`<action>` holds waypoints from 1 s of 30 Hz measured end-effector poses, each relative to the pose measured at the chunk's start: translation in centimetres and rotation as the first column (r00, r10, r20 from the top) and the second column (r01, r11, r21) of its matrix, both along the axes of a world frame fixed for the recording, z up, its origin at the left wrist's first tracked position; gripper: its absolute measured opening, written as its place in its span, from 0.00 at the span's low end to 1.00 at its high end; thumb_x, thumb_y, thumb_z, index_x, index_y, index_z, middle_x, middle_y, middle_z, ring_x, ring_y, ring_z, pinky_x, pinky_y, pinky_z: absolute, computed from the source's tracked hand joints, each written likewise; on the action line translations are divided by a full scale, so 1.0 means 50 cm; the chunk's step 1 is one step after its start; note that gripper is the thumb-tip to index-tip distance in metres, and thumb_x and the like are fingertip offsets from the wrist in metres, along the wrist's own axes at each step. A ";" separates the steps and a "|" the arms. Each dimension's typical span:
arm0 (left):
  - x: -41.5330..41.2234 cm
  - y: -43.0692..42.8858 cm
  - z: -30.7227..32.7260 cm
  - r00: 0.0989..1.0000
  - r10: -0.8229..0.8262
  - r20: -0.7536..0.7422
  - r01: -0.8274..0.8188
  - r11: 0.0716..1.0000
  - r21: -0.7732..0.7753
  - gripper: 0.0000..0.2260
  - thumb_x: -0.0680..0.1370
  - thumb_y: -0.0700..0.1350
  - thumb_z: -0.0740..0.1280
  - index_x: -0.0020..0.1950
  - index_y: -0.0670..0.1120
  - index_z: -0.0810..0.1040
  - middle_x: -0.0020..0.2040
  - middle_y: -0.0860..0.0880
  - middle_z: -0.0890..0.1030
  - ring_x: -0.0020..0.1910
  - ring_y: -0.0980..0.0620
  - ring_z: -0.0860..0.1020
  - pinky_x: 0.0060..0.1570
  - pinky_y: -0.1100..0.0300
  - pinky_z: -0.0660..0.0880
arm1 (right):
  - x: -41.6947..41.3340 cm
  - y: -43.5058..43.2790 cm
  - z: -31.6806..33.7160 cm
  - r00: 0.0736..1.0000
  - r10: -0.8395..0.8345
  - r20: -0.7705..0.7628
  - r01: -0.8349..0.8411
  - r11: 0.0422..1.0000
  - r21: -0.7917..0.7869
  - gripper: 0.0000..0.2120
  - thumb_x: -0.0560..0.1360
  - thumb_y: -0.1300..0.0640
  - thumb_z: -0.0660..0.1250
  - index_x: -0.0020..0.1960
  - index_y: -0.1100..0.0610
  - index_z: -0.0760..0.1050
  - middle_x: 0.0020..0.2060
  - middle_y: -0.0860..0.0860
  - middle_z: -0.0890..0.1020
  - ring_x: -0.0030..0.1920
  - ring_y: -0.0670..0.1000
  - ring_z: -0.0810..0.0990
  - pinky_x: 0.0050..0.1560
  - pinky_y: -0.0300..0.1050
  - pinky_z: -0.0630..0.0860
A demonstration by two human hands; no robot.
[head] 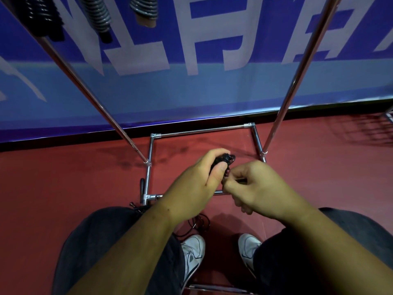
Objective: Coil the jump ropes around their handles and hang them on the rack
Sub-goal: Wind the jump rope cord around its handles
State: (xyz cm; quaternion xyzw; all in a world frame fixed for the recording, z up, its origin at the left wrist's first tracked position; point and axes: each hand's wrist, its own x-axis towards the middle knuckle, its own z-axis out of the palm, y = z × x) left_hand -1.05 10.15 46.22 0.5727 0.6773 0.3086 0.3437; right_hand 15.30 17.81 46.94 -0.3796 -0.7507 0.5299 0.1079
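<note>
Centrally, the left hand (191,184) is clenched round a black jump rope (223,160). Its thumb presses on the side of the wound bundle, whose top pokes out above the fingers. Just beside it, meeting it at the fingertips, the right hand (263,188) has its fingers curled in and pinches a bit of the same black cord at the bundle's lower edge; how much is left unwound I cannot tell. Both hands are held over the chrome base frame of the rack (296,81), whose two shiny uprights rise on either side of them, one slanting up to the left, the other to the right. Far above and left of the hands, three wound ropes (97,15) hang at the top edge of the view, cut off by it. Below the left wrist a loose cord (198,223) lies in loops on the red floor (63,188). Left of the left hand a black handle (142,184) sits beside the frame's corner. Nearer the person than the hands, two white shoes (193,252) stand on the floor between dark trouser legs (106,241). Beyond the rack hangs a blue banner (212,92) with pale lettering.
</note>
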 end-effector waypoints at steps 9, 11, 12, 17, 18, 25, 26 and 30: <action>-0.002 0.011 0.002 0.856 0.209 0.472 -0.178 0.978 -0.111 0.13 0.86 0.57 0.55 0.63 0.61 0.78 0.39 0.45 0.77 0.35 0.46 0.73 0.34 0.50 0.72 | -0.003 0.004 0.006 0.957 -0.170 -0.235 0.239 0.921 0.308 0.06 0.71 0.47 0.78 0.43 0.48 0.82 0.30 0.47 0.80 0.31 0.48 0.79 0.35 0.45 0.78; 0.002 0.014 0.008 0.780 0.234 0.580 -0.186 0.972 -0.143 0.14 0.87 0.54 0.54 0.63 0.56 0.79 0.41 0.45 0.76 0.33 0.49 0.73 0.32 0.55 0.71 | -0.012 0.000 0.006 0.913 -0.175 -0.370 0.251 0.953 0.170 0.07 0.72 0.56 0.79 0.47 0.47 0.85 0.32 0.50 0.79 0.32 0.54 0.78 0.36 0.54 0.79; 0.003 0.015 0.012 0.740 0.239 0.629 -0.178 0.971 -0.159 0.15 0.87 0.54 0.54 0.64 0.54 0.79 0.42 0.46 0.77 0.32 0.51 0.73 0.31 0.57 0.71 | -0.017 -0.003 0.008 0.883 -0.200 -0.425 0.270 0.956 0.111 0.08 0.72 0.59 0.79 0.46 0.48 0.85 0.34 0.53 0.79 0.33 0.57 0.78 0.36 0.54 0.79; 0.008 0.013 0.021 0.633 0.208 0.746 -0.125 0.978 -0.166 0.15 0.88 0.52 0.54 0.69 0.57 0.76 0.50 0.46 0.82 0.32 0.52 0.73 0.30 0.58 0.70 | -0.021 -0.006 0.002 0.832 -0.349 -0.432 0.414 0.908 0.064 0.05 0.79 0.61 0.71 0.47 0.52 0.82 0.33 0.48 0.83 0.31 0.46 0.82 0.33 0.42 0.77; 0.010 0.014 0.020 0.653 0.197 0.731 -0.119 0.980 -0.157 0.15 0.88 0.51 0.54 0.69 0.59 0.76 0.53 0.46 0.82 0.32 0.51 0.73 0.31 0.58 0.70 | -0.020 -0.003 -0.003 0.870 -0.317 -0.378 0.408 0.892 0.193 0.05 0.79 0.60 0.69 0.49 0.51 0.83 0.32 0.45 0.83 0.31 0.45 0.82 0.35 0.39 0.77; 0.013 0.012 0.012 0.745 0.208 0.634 -0.166 0.978 -0.126 0.14 0.88 0.51 0.54 0.65 0.60 0.77 0.50 0.45 0.82 0.33 0.49 0.75 0.31 0.57 0.72 | -0.034 0.004 -0.023 0.948 -0.247 -0.198 0.317 0.722 0.615 0.14 0.77 0.63 0.69 0.62 0.58 0.83 0.38 0.52 0.86 0.38 0.50 0.84 0.44 0.29 0.67; 0.015 0.012 0.012 0.751 0.210 0.626 -0.171 0.978 -0.123 0.13 0.88 0.51 0.54 0.65 0.60 0.77 0.49 0.45 0.83 0.33 0.48 0.75 0.31 0.57 0.72 | -0.035 0.005 -0.027 0.951 -0.250 -0.182 0.307 0.708 0.636 0.16 0.77 0.63 0.68 0.64 0.60 0.81 0.39 0.57 0.85 0.39 0.57 0.84 0.43 0.34 0.67; 0.016 0.016 0.013 0.756 0.239 0.609 -0.204 0.971 -0.128 0.13 0.88 0.51 0.54 0.64 0.59 0.77 0.45 0.44 0.82 0.33 0.47 0.76 0.30 0.57 0.72 | -0.042 -0.001 -0.032 0.973 -0.223 -0.066 0.217 0.768 0.602 0.21 0.78 0.65 0.65 0.70 0.60 0.77 0.41 0.59 0.83 0.39 0.62 0.82 0.42 0.42 0.70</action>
